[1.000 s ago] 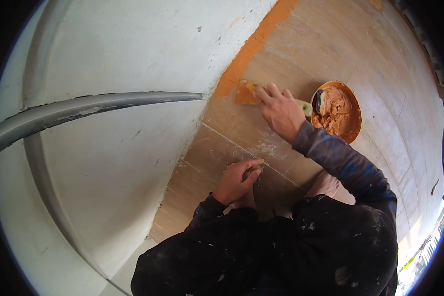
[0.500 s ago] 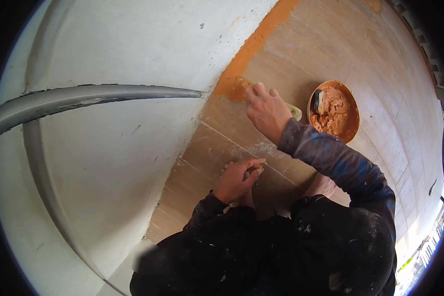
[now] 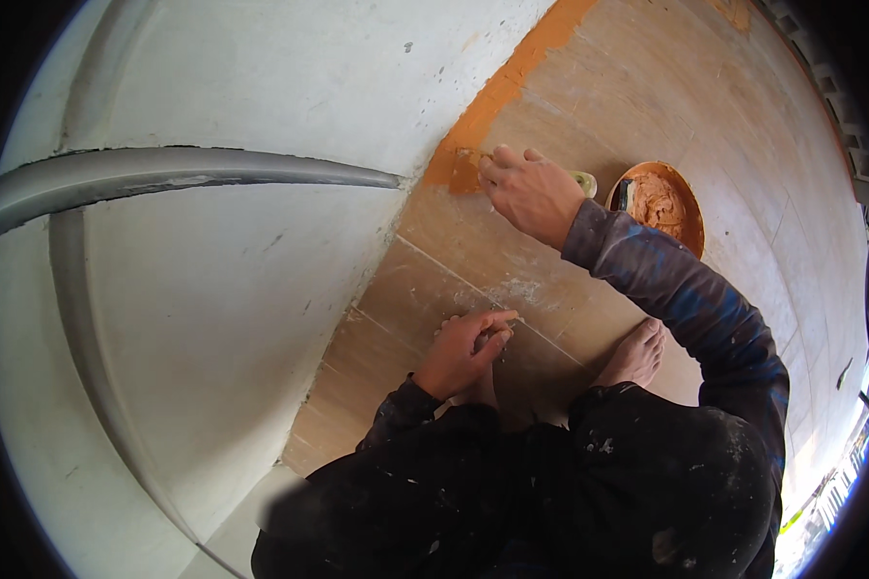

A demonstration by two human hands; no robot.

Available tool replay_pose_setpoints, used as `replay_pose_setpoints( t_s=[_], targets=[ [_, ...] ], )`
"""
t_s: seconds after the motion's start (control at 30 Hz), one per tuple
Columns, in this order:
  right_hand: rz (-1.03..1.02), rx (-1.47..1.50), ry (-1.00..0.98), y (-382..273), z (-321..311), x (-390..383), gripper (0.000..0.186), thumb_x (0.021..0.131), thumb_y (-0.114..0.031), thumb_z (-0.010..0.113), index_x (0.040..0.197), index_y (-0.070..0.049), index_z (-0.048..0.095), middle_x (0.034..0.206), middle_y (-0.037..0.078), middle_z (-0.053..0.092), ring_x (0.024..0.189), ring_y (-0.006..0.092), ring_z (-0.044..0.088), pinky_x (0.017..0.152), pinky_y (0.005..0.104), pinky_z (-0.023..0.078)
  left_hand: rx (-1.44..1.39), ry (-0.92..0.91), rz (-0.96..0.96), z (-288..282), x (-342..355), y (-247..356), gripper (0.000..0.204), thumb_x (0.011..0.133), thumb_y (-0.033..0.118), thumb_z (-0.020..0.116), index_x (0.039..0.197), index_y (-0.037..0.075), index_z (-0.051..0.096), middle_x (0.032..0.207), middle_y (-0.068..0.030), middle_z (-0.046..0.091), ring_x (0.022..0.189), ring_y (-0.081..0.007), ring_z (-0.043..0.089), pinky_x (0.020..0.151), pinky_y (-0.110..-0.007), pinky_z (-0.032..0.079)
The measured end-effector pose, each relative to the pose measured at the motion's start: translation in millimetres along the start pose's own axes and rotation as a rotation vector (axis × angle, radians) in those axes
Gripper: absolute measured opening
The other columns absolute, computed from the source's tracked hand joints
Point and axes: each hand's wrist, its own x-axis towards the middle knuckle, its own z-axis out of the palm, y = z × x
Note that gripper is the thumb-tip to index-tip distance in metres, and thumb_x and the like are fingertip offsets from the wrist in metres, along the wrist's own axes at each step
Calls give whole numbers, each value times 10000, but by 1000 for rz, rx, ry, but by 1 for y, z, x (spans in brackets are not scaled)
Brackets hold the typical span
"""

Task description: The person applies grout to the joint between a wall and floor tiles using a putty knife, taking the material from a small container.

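Note:
My right hand (image 3: 533, 198) is closed round a paintbrush, whose pale green handle end (image 3: 585, 183) sticks out past the palm. Its orange-smeared bristles (image 3: 467, 166) touch the floor at the near end of an orange coating strip (image 3: 497, 95), close to the wall's foot. Down by my left foot, my left hand (image 3: 463, 352) has curled fingers; what lies in them, if anything, is hidden. Right of the brush stands a round bucket (image 3: 693, 224) of thick orange paste (image 3: 658, 201), with a dark-handled tool (image 3: 626, 197) resting in it, partly covered by my sleeve.
A white wall (image 3: 212, 261) rises on the left, with a grey pipe-like band (image 3: 203, 169) running across it to the floor edge. Wood-look tiles (image 3: 434, 251) cover the floor, with whitish dust near the middle. My bare right foot (image 3: 635, 353) rests below the bucket.
My right hand and the brush have shifted slightly up and right in view. The right forearm now covers more of the bucket's lower part. My left hand stays put.

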Motion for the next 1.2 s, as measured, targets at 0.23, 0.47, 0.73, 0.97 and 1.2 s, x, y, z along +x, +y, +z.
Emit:
replay_pose_setpoints(
  t_s=[0.23, 0.47, 0.73, 0.97, 1.2],
  targets=[
    [-131, 22, -221, 26, -50, -26, 201, 881, -134, 596, 1039, -59, 697, 1173, 40, 642, 1143, 233, 556, 858, 349, 516, -73, 95, 58, 2, -1, -5, 354, 978, 187, 657, 1302, 45, 666, 999, -142, 737, 870, -261, 686, 808, -356, 531],
    [285, 762, -3, 46, -47, -28, 303, 910, 17, 515, 1191, 36, 628, 987, 149, 724, 847, 332, 675, 813, 401, 562, -47, 28, -13, 0, -8, -7, 367, 999, 93, 587, 1355, 8, 620, 1113, -160, 742, 1071, -231, 717, 944, -346, 539],
    [188, 743, -332, 124, -34, -1, 161, 964, -121, 536, 989, -1, 641, 857, 186, 697, 728, 362, 689, 725, 474, 534, -70, 8, -16, -3, -1, -2, 362, 998, 90, 585, 1348, 4, 621, 1099, -165, 743, 1068, -231, 718, 938, -343, 539],
    [89, 249, -244, 153, -13, 44, 212, 961, -274, 611, 970, -84, 705, 904, 154, 717, 925, 369, 678, 800, 490, 502, -56, 14, -42, -1, -2, -6, 364, 999, 85, 578, 1348, -9, 617, 1122, -180, 735, 1069, -231, 711, 943, -344, 538],
    [59, 262, -257, 133, -5, 65, 200, 968, -280, 607, 940, -101, 694, 894, 137, 693, 933, 377, 660, 804, 502, 494, -119, -7, -105, -5, 1, -3, 393, 991, 79, 565, 1372, -7, 600, 1148, -187, 727, 1092, -232, 702, 963, -344, 532]
  ],
)
